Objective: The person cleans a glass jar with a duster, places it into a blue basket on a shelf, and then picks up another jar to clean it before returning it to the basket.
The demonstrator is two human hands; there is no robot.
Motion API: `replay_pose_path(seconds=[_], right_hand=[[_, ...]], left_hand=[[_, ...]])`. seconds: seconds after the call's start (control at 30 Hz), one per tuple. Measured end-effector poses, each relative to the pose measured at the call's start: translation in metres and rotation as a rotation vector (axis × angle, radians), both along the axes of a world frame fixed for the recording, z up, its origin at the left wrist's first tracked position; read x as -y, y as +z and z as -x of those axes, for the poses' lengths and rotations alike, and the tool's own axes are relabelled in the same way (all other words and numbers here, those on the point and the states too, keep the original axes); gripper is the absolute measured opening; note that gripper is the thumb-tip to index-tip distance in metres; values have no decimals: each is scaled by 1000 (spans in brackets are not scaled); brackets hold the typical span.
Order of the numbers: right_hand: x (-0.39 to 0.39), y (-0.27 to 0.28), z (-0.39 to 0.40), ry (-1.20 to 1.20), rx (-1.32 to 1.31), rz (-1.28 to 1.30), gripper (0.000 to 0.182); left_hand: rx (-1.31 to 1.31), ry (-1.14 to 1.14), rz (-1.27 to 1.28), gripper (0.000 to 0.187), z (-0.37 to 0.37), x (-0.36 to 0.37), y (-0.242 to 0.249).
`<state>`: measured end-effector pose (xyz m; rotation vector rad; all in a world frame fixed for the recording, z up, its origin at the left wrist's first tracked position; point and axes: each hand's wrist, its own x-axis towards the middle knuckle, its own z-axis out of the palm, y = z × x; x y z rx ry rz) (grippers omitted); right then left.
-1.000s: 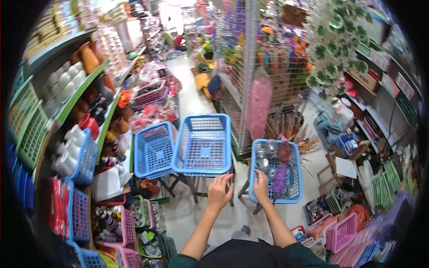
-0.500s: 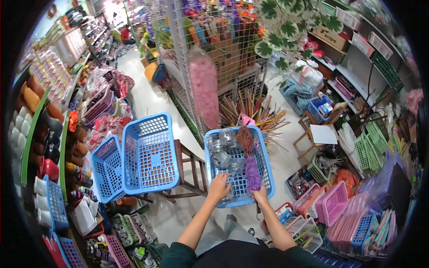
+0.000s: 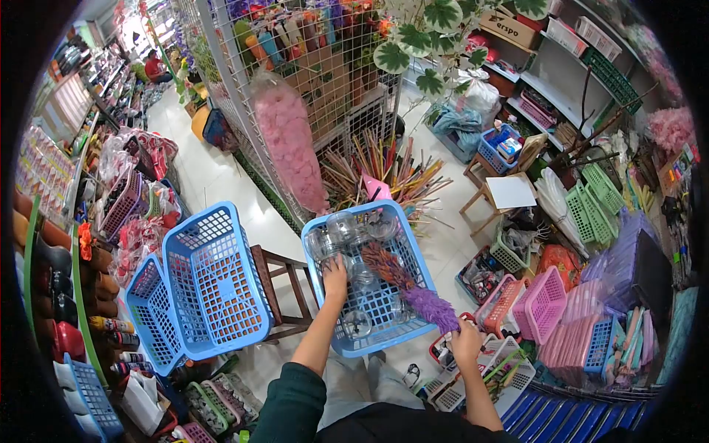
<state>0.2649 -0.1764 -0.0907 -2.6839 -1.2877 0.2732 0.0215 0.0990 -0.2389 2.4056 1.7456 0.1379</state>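
A blue plastic basket (image 3: 322, 221) in front of me holds several clear glass jars (image 3: 364, 277), most of them towards its far and left sides. My left hand (image 3: 335, 279) reaches over the left side of the basket, its fingers closed around a glass jar among the others. The jar is partly hidden by the fingers. At the right, my right hand (image 3: 465, 344) grips the handle end of a feather duster (image 3: 425, 299). Its purple feathers lie nearest the hand, and the brown feathered tip slants into the basket over the jars.
Two more blue baskets (image 3: 247, 314) stand at the left by a wooden stool (image 3: 284, 284). Beyond is a wire rack (image 3: 221, 81) with a bag of pink material (image 3: 284, 136). Bundled sticks (image 3: 399, 173) lie behind the basket. Pink baskets (image 3: 541, 303) crowd the right.
My left hand has moved from the near part of the basket to the jars at its left. My right hand has shifted right and down, turning the duster from upright to slanted.
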Motion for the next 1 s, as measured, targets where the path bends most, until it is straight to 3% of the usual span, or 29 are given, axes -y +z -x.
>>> replay_pose_path(seconds=[0.1, 0.17, 0.23, 0.3, 0.37, 0.43, 0.47, 0.5, 0.57, 0.6, 0.77, 0.83, 0.9, 0.97, 1.0], right_hand=[[2, -4, -2, -39, -44, -25, 32], [2, -2, -4, -20, -47, -35, 31], [1, -1, -7, -1, -51, -46, 31], [2, -1, -12, 2, -60, -81, 30], [6, -5, -25, 9, -49, -78, 31], [9, -2, -38, 74, -113, -147, 32], [12, 0, -44, 143, -102, -242, 34], [13, 17, -46, 148, -101, -249, 34], [11, 49, -49, 286, 21, -287, 35], [11, 52, -58, 351, 125, -337, 37], [4, 114, -67, 471, 132, -397, 38], [6, 137, -80, 399, 309, -413, 38], [2, 151, -73, 368, 308, -458, 39], [0, 163, -61, 491, 282, -471, 40], [2, 171, -65, 496, 239, -440, 41]], left_hand=[[-103, -2, 84, 89, 2, -10, -2], [47, -25, 254, 88, 10, -13, 20], [90, -60, 189, 81, 16, -11, 37], [208, -41, 358, 78, 15, -7, 56], [251, 29, 347, 69, 15, 4, 79], [546, 212, 366, 60, 19, 9, 89], [620, 213, 250, 48, 25, 13, 88], [622, 215, 241, 48, 28, 18, 87], [1489, 247, 531, 44, 33, 24, 90], [1561, 305, 663, 37, 33, 37, 122], [1641, 140, 611, 36, 30, 58, 154], [1691, 185, 603, 37, 34, 61, 175], [1780, 122, 596, 38, 22, 71, 174], [1825, 74, 581, 38, 14, 76, 166], [1887, 77, 606, 37, 13, 80, 188]])
